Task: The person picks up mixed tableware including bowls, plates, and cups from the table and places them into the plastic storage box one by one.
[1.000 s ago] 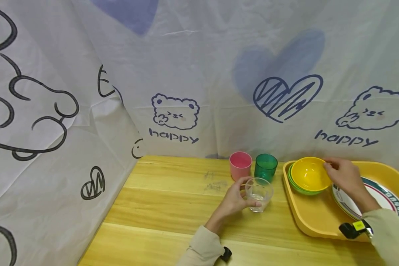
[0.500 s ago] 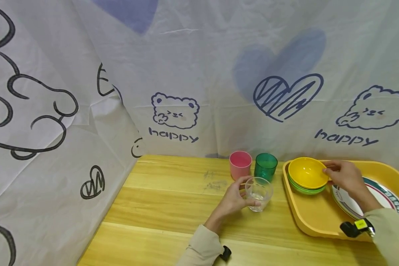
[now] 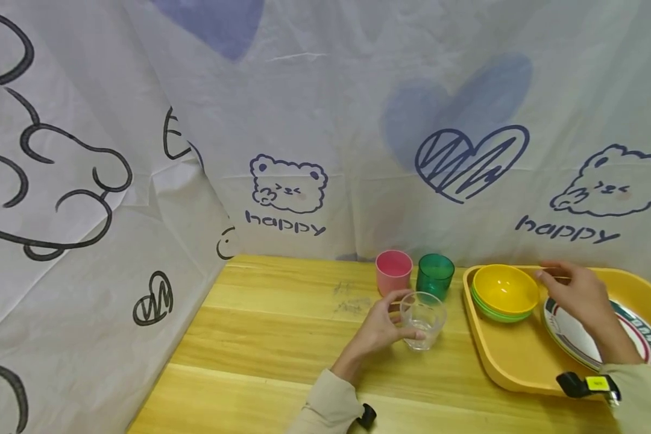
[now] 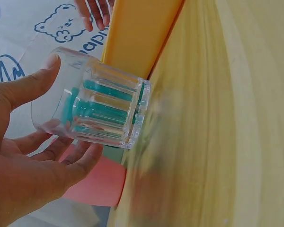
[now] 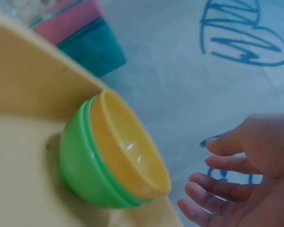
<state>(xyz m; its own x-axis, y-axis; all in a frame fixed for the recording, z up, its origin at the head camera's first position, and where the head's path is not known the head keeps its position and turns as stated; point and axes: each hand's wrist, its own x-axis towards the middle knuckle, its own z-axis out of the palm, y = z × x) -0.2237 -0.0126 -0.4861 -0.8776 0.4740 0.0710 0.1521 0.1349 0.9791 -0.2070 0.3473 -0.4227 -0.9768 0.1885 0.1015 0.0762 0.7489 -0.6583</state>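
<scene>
My left hand (image 3: 381, 325) grips a clear glass (image 4: 104, 101) by its side, thumb on one side and fingers on the other. In the head view the glass stands upright at the table, in front of a pink cup (image 3: 393, 274) and a green cup (image 3: 435, 276). A yellow bowl (image 3: 506, 289) sits nested on green bowls (image 5: 87, 165) at the left end of a yellow tray (image 3: 493, 361). Just right of the bowls, my right hand (image 3: 580, 295) is held with loose fingers and nothing in them; the right wrist view shows a gap between fingertips and bowl.
White plates (image 3: 575, 331) with a patterned rim lie in the tray, partly hidden under the right forearm. A wooden table (image 3: 271, 337) extends left of the cups. Behind it hangs a printed white cloth (image 3: 314, 120).
My right hand has lowered the yellow bowl onto the green bowls, let it go and drawn slightly right. The left hand keeps its grip on the glass in the same place.
</scene>
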